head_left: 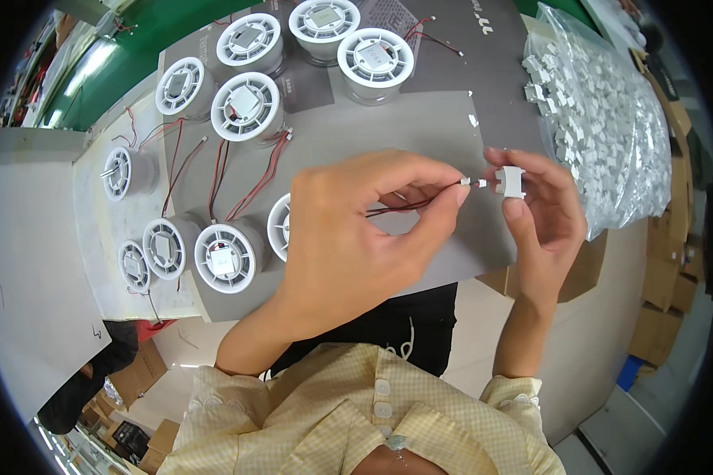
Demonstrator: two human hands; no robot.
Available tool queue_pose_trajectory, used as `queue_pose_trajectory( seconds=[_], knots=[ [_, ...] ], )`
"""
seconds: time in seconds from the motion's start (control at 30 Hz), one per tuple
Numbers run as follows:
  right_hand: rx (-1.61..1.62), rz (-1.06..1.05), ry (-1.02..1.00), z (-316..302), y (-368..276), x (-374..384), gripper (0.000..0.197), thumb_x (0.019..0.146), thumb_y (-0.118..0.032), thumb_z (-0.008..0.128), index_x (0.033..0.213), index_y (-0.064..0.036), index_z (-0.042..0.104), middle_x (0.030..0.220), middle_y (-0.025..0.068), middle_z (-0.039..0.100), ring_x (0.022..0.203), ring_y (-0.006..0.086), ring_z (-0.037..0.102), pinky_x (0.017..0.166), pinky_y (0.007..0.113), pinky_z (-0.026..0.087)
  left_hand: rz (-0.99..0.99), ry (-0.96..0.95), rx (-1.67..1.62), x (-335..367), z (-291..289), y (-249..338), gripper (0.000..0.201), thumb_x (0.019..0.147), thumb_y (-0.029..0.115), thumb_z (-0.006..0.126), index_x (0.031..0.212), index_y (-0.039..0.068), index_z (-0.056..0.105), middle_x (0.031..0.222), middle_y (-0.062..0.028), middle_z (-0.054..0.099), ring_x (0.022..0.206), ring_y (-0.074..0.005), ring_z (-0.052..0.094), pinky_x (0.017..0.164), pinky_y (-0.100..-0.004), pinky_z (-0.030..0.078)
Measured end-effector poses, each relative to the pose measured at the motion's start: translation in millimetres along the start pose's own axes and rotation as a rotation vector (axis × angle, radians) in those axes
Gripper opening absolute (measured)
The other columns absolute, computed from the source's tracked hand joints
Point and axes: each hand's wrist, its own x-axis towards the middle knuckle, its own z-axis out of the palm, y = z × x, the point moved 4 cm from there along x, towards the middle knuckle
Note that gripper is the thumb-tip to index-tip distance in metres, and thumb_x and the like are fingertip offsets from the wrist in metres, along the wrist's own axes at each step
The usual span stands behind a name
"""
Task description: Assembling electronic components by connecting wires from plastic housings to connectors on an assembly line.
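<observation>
My left hand pinches a small white wire connector between thumb and index finger. Thin dark red and black wires trail back from it under the palm. Facing it, my right hand grips a small white plastic block with clip-like edges between thumb and fingers. A tiny white plug shows between connector and block; whether it touches either is too small to tell. Partly behind my left hand is a round white ribbed housing.
Several similar round white housings with red and black leads stand on the grey mat, left and far. At the right lies a clear plastic bag full of small white blocks. Cardboard boxes are stacked at far right. Another person's dark sleeve shows lower left.
</observation>
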Motion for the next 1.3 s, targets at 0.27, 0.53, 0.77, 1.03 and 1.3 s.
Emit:
queue_pose_trajectory(
  seconds=[0.27, 0.53, 0.77, 1.03, 1.3],
  knots=[
    [0.328, 0.071, -0.010, 24, -2, 5, 0.039, 0.093, 0.001, 0.061, 0.129, 0.0094, 0.048, 0.122, 0.0271, 0.062, 0.110, 0.0284, 0.064, 0.097, 0.040, 0.051, 0.142, 0.047, -0.030, -1, -3, 3, 0.011, 0.082, 0.000, 0.075, 0.093, -0.001, 0.075, 0.082, -0.0078, 0.073, 0.072, -0.0095, 0.068, 0.067, -0.0220, 0.054],
    [-0.081, -0.161, -0.105, 14, -12, 12, 0.030, 0.077, 0.005, 0.073, 0.107, 0.0065, 0.066, 0.109, 0.0218, 0.068, 0.103, 0.0309, 0.066, 0.088, 0.037, 0.052, -0.120, -0.135, -0.189, -1, -6, 2, 0.011, 0.084, 0.001, 0.075, 0.094, -0.003, 0.074, 0.084, -0.0093, 0.074, 0.077, -0.0108, 0.070, 0.070, -0.0229, 0.056],
    [-0.151, -0.136, -0.008, 17, -14, 13, 0.029, 0.074, 0.003, 0.077, 0.102, 0.0059, 0.068, 0.102, 0.0189, 0.072, 0.098, 0.0288, 0.067, 0.083, 0.035, 0.052, -0.099, -0.101, -0.064, -2, -7, -3, 0.010, 0.090, 0.004, 0.070, 0.096, -0.003, 0.073, 0.081, -0.0082, 0.074, 0.076, -0.0121, 0.071, 0.069, -0.0241, 0.056],
    [-0.341, -0.058, -0.033, 18, -27, 12, 0.031, 0.073, 0.000, 0.079, 0.103, 0.0033, 0.071, 0.096, 0.0133, 0.069, 0.085, 0.0205, 0.062, 0.077, 0.029, 0.049, -0.073, -0.133, 0.056, -2, -5, 3, 0.008, 0.085, 0.003, 0.072, 0.091, -0.002, 0.073, 0.077, -0.0077, 0.073, 0.069, -0.0116, 0.068, 0.063, -0.0248, 0.052],
    [-0.097, 0.261, 0.020, 20, -31, 4, 0.029, 0.074, 0.001, 0.079, 0.101, 0.0036, 0.071, 0.090, 0.0103, 0.067, 0.081, 0.0163, 0.059, 0.075, 0.027, 0.049, 0.130, -0.082, 0.349, -7, -3, 17, 0.009, 0.079, 0.002, 0.076, 0.087, 0.000, 0.072, 0.077, -0.0052, 0.073, 0.068, -0.0145, 0.069, 0.060, -0.0251, 0.052]
  ],
)
